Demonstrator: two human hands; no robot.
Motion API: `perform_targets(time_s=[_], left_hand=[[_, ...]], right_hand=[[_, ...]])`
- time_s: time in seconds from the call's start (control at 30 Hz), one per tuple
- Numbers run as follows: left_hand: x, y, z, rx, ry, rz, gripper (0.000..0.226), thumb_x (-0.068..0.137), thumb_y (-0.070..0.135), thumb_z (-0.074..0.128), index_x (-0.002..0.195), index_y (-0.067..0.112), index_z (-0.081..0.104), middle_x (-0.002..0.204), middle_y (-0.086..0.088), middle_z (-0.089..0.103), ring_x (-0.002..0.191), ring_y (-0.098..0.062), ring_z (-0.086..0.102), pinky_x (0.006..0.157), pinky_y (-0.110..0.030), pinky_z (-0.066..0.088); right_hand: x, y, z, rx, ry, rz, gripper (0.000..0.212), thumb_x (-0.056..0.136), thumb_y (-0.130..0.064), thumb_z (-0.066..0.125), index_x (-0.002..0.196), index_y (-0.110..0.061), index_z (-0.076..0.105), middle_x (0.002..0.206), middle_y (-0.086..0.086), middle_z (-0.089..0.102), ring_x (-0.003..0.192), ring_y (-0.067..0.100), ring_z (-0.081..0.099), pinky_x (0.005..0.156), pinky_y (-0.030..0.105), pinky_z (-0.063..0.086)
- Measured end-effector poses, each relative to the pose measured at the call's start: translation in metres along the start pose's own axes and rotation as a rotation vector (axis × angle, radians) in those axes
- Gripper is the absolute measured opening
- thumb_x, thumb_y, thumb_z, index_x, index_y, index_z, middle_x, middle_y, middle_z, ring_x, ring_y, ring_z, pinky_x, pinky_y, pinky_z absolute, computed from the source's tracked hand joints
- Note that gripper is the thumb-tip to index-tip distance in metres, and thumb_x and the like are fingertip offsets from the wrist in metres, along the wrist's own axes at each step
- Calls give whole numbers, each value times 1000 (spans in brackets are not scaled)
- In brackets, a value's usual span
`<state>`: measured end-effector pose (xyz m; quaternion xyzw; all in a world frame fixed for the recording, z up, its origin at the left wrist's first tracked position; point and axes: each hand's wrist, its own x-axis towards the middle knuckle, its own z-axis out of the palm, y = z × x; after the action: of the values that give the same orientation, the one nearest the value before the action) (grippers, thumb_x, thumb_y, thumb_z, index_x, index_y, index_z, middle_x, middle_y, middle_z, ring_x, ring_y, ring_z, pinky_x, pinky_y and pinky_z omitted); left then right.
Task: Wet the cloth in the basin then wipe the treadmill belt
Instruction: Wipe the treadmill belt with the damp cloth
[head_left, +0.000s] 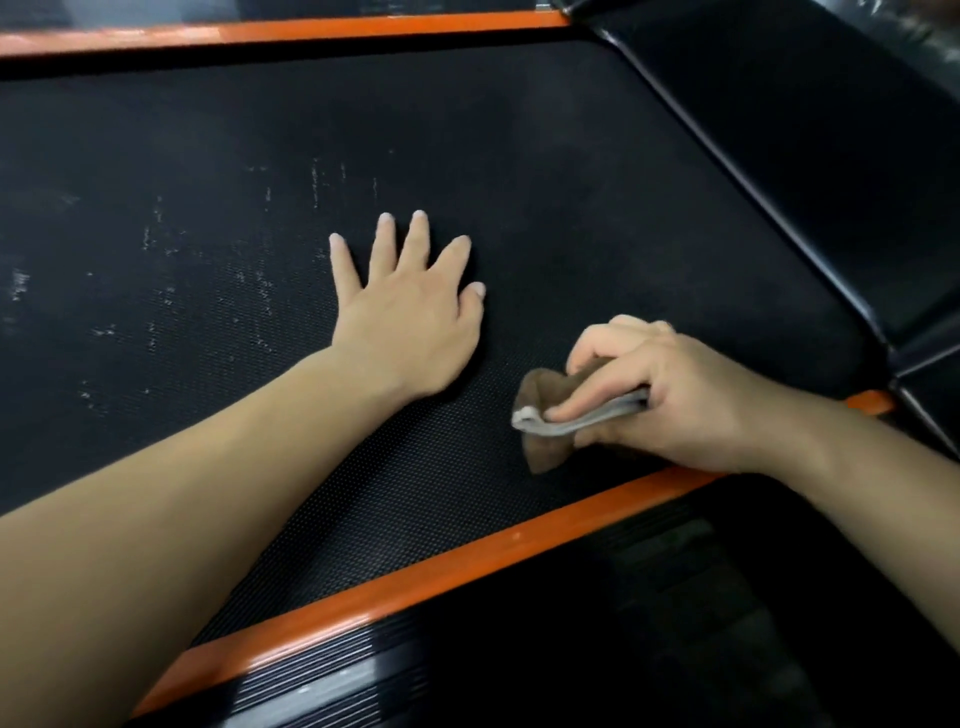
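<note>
On treadmill belt (519, 156), flat left hand (410, 327); cloth (543, 395) in right hand (675, 389)

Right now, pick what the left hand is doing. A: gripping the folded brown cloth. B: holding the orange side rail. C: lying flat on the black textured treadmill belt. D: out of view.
C: the left hand lies palm-down, fingers straight and spread, on the black textured treadmill belt; the right hand grips the folded brown cloth.

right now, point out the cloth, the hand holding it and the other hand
cloth (548, 449): head view, brown lower corner
right hand (680, 395): head view, back of hand
left hand (410, 319): head view, back of hand
</note>
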<state>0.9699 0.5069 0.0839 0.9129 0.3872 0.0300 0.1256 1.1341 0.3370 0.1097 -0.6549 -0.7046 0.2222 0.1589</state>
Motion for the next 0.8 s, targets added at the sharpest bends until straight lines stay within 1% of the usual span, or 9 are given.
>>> perform_targets(time_s=[0.07,0.13,0.2,0.3,0.4,0.53,0.6,0.7,0.8], left_hand=[[7,6,4,10,-6,17,57,104,51,21,158,34,18,170,-6,3,155,-31,-8,119,-65,-9],[9,7,10,55,1,11,59,103,53,18,159,36,14,170,-5,0,155,-31,-9,118,-66,-9],[9,7,13,83,6,13,60,102,53,16,159,36,10,170,-5,-1,155,-31,-10,118,-67,-8],[9,6,13,91,25,22,60,102,52,15,159,36,10,170,-5,-1,155,-31,-10,118,-66,-6],[8,6,13,97,31,18,60,102,53,14,159,36,8,170,-4,-2,155,-30,-10,119,-66,-7],[8,6,13,99,13,17,60,102,53,13,159,36,6,170,-4,-5,155,-30,-12,119,-65,-8],[9,7,13,93,5,21,60,102,53,13,160,36,6,170,-4,-5,155,-30,-13,119,-65,-9],[9,7,13,97,16,28,60,102,53,13,160,36,6,170,-4,-5,155,-30,-12,119,-65,-8],[8,5,13,99,17,24,61,101,53,13,160,37,6,170,-4,-4,155,-29,-12,119,-64,-8]], right_hand=[[-8,25,-19,-10,130,112,18,75,-48,79,90,-56,71,96,-17,62,97,7,55,88,21,37],[-4,50,-34,-10,384,266,32,78,-32,82,89,-57,66,96,-12,63,94,13,59,86,20,42],[12,62,-34,-32,566,425,24,83,-34,76,96,-52,69,101,-7,63,96,16,62,92,29,48],[16,43,-16,20,449,349,21,80,-43,74,96,-55,68,99,-12,61,92,11,61,86,24,45],[9,29,-7,-4,292,216,25,79,-47,71,98,-62,66,99,-18,59,100,19,56,92,33,43],[42,71,-38,-132,605,502,24,86,-41,69,109,-44,73,101,-6,60,100,25,62,95,44,47],[58,72,-37,-118,656,569,22,85,-47,63,104,-46,74,99,0,59,98,31,63,91,45,49],[58,33,-3,-83,505,307,17,83,-47,63,95,-56,71,91,-1,58,91,27,60,85,44,48],[59,31,-7,-109,469,224,28,83,-46,65,108,-39,75,96,-2,63,96,24,60,90,51,47]])
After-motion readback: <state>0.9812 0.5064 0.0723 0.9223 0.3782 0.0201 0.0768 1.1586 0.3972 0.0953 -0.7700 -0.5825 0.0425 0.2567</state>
